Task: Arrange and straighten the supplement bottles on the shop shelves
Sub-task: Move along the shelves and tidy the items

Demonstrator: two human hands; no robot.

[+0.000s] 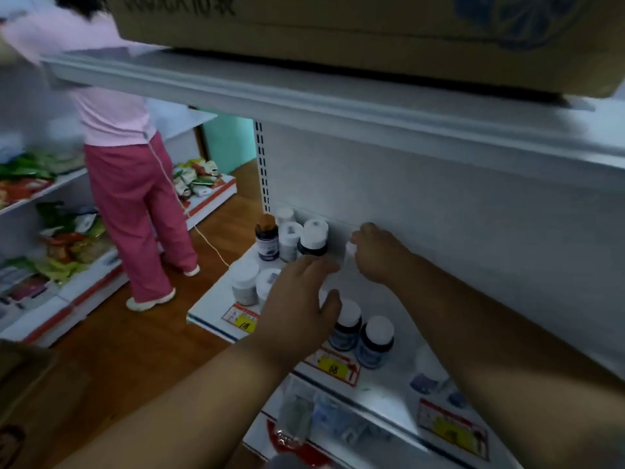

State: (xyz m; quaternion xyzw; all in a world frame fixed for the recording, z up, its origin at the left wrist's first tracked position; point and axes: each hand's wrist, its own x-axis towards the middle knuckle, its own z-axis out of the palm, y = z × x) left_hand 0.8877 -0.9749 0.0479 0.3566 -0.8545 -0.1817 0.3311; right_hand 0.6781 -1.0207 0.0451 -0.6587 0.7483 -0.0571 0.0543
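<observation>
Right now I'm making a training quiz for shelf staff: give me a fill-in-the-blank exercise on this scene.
1. Only one bottle at the back has an ____ cap.
2. The box on the top shelf is made of ____.
3. The price tags on the shelf edge are red and ____.

Missing words: orange; cardboard; yellow

The yellow price tag (332,366) on the front edge of the white shelf (216,296) below the dark bottles reads "68", upside down. The tag (242,318) further left along that edge shows handwritten digits, perhaps "18". Print on the cardboard box (338,25) above the shelf is too blurred to read.
</observation>
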